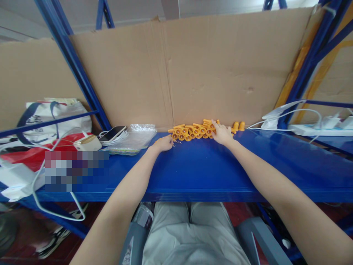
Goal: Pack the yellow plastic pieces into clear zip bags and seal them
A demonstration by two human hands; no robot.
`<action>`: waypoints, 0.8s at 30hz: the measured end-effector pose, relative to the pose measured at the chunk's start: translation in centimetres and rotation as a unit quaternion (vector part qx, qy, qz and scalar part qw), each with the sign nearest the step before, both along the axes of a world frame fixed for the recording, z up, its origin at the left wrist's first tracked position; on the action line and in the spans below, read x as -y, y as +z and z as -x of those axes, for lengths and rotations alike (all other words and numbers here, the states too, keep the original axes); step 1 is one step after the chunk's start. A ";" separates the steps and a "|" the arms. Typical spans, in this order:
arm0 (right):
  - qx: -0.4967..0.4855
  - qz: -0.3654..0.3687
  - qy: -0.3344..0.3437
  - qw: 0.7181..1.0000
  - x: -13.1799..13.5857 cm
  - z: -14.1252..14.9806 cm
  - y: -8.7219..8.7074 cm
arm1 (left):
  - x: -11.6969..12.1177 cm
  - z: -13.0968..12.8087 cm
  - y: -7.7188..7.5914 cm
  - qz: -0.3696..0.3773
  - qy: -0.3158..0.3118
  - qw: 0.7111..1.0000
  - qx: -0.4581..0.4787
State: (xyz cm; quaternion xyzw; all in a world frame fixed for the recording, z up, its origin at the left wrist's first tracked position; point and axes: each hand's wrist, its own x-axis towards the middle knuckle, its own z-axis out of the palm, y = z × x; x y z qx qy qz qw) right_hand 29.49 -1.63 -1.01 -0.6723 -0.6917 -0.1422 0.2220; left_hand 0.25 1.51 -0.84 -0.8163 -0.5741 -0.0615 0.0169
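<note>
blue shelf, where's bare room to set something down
Free: between the left forearm and right forearm, and from right forearm toward white power strip. Crowded: back edge, at the yellow pieces; left end, with plastic bags, phone and cable.

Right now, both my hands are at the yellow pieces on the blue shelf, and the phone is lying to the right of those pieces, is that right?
Not quite: the head view shows the phone lying to the left of the yellow pieces. Your left hand and right hand are indeed both at those pieces on the blue shelf.
</note>
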 end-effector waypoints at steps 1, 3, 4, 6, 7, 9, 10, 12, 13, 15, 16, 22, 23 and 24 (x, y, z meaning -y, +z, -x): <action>0.001 0.001 0.000 1.000 0.0 0.0 0.0 | 0.1 -0.2 0.0 -0.002 -0.011 1.000 -0.006; 0.002 0.000 -0.001 1.000 0.0 0.0 0.0 | 0.4 -0.7 0.1 -0.008 -0.033 0.999 -0.015; 0.003 -0.002 0.000 1.000 0.0 0.0 0.0 | 0.5 -0.9 0.1 -0.011 -0.043 0.999 -0.017; 0.003 -0.006 0.006 1.000 0.0 -0.1 0.1 | 0.8 -1.5 0.1 -0.015 -0.060 0.998 -0.023; -0.001 -0.010 0.010 1.000 -0.1 -0.2 0.1 | 0.9 -1.7 0.1 -0.016 -0.065 0.997 -0.027; -0.020 -0.026 0.013 0.999 -0.4 -0.7 0.2 | 1.2 -2.0 0.1 -0.016 -0.068 0.997 -0.037; -0.035 -0.041 0.011 0.998 -0.6 -1.1 0.3 | 1.3 -2.1 0.1 -0.017 -0.069 0.997 -0.042; -0.073 -0.082 0.005 0.994 -1.2 -2.1 0.6 | 1.5 -2.2 0.2 -0.019 -0.071 0.996 -0.049; -0.095 -0.102 0.001 0.990 -1.5 -2.9 0.7 | 1.6 -2.1 0.3 -0.019 -0.071 0.996 -0.051; -0.138 -0.122 -0.017 0.983 -2.2 -4.7 1.0 | 1.8 -2.1 0.4 -0.016 -0.070 0.996 -0.051; -0.154 -0.120 -0.036 0.980 -2.5 -5.7 1.2 | 1.9 -2.1 0.5 -0.014 -0.067 0.996 -0.048; -0.171 -0.049 -0.140 0.974 -4.8 -12.3 1.7 | 2.8 -2.4 1.0 -0.007 -0.057 0.997 -0.050; -0.165 -0.036 -0.143 0.975 -5.3 -13.2 1.6 | 2.9 -2.5 1.1 -0.006 -0.058 0.997 -0.054; -0.160 -0.017 -0.143 0.977 -5.9 -14.1 1.4 | 3.0 -2.5 1.1 -0.005 -0.057 0.997 -0.056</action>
